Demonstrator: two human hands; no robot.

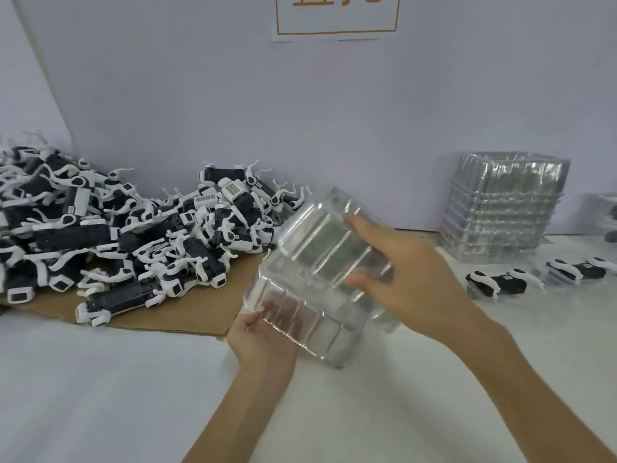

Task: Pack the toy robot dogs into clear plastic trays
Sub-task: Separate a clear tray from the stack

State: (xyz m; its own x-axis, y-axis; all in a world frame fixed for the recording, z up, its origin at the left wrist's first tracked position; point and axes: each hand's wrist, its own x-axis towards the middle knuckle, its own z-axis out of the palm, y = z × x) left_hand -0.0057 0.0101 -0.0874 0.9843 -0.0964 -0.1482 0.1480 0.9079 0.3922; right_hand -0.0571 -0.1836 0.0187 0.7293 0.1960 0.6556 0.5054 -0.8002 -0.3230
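- Grip-wise, both hands were closed on the same thing: a clear ribbed plastic tray (317,279), or maybe a few nested together, couldn't really tell, held up off the white surface (117,389) and tilted.
- The left hand (263,342) had it by the lower near corner, thumb on the edge and fingers wrapped underneath.
- The right hand (410,279) was spread over the far upper side, thumb (362,280) pressed on the tray's ribbed face and fingers curled over the top edge.
- The tray looked empty, with no dog in it that I could see.
- Off to the left was a big messy heap of black-and-white toy robot dogs (127,235), all tangled, white legs sticking up everywhere, piled against the pale back wall (233,111).
- The heap sat on a flat sheet of brown cardboard (187,312) lying on the surface, and the held tray hung just past the cardboard's right edge.
- On the right, near the wall, stood a tall stack of the same clear plastic trays (504,208).
- In front of that stack were two dogs already lying in trays (500,284), side by side on the surface, well apart from the hands.
- A white paper sign with an orange border (337,18) was stuck on the wall up top, with the text cut off.
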